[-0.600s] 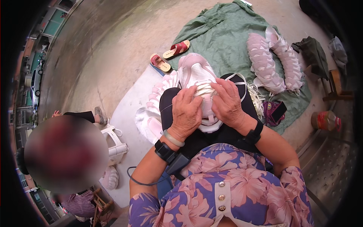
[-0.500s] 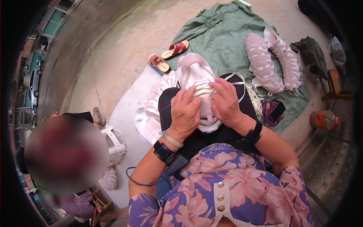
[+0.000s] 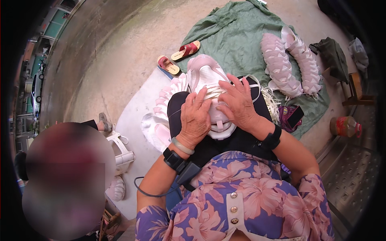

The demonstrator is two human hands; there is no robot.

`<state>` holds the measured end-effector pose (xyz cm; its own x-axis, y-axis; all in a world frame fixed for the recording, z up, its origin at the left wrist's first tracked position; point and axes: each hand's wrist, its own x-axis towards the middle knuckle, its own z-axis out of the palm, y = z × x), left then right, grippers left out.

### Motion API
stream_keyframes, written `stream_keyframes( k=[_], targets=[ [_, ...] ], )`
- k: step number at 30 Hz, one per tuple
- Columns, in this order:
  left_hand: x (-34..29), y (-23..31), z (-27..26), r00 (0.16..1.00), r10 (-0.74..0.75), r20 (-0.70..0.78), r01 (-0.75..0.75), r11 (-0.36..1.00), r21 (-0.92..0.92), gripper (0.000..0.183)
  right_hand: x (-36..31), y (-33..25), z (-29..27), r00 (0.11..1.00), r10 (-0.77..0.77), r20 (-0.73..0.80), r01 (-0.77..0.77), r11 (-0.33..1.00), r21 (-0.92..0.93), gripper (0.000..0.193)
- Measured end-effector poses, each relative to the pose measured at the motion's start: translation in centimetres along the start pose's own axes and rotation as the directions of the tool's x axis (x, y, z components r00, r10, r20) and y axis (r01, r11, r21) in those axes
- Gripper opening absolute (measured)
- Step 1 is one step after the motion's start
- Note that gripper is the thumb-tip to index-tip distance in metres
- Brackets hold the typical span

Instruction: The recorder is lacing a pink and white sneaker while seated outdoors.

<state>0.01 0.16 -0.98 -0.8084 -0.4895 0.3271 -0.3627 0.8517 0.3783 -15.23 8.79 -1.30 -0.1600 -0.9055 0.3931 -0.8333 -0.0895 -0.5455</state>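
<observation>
A pink and white sneaker (image 3: 209,72) rests on my lap, its toe pointing away from me. Cream shoelaces (image 3: 214,91) cross its tongue in several rows. My left hand (image 3: 195,114) is at the left edge of the lacing, fingers bent and fingertips pressed to the lace. On the other side, my right hand (image 3: 238,103) has thumb and forefinger pinched at the lacing, with the other fingers lifted and spread. A loose lace loop curves out beyond the right hand over my knee. The lace under the fingertips is partly hidden.
A bundle of loose laces (image 3: 270,98) lies right of my knee, near a purple pouch with a phone (image 3: 296,117). Two rows of nested pink shoes (image 3: 281,66) lie on a green cloth (image 3: 237,36). Red sandals (image 3: 187,50) lie ahead. Another person sits at left, blurred.
My right hand has shifted slightly up and left across the lacing, and its outer fingers have lifted and spread. My left hand has barely moved.
</observation>
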Motion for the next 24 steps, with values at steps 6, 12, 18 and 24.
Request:
stream_keyframes(
  k=[6,12,18,24],
  targets=[
    [0.2,0.2,0.1,1.000,-0.014,-0.010,0.013,0.999,-0.034,0.036,-0.4,-0.1,-1.1,0.995,-0.098,0.032,0.102,0.982,-0.158,0.016],
    [0.4,0.1,0.7,1.000,-0.010,-0.009,0.010,0.999,-0.035,0.022,-0.5,0.0,1.5,0.999,-0.010,-0.043,0.006,0.995,-0.103,0.012],
    [0.4,-0.1,1.7,0.999,-0.014,-0.037,0.012,0.998,-0.066,0.017,-0.7,-0.1,2.2,0.995,0.043,-0.086,-0.049,0.997,-0.062,0.009],
    [0.8,-0.3,1.7,1.000,0.021,-0.012,-0.022,0.998,-0.061,0.014,-0.6,-0.2,1.3,0.999,0.030,-0.012,-0.031,0.997,-0.069,0.011]
  ],
)
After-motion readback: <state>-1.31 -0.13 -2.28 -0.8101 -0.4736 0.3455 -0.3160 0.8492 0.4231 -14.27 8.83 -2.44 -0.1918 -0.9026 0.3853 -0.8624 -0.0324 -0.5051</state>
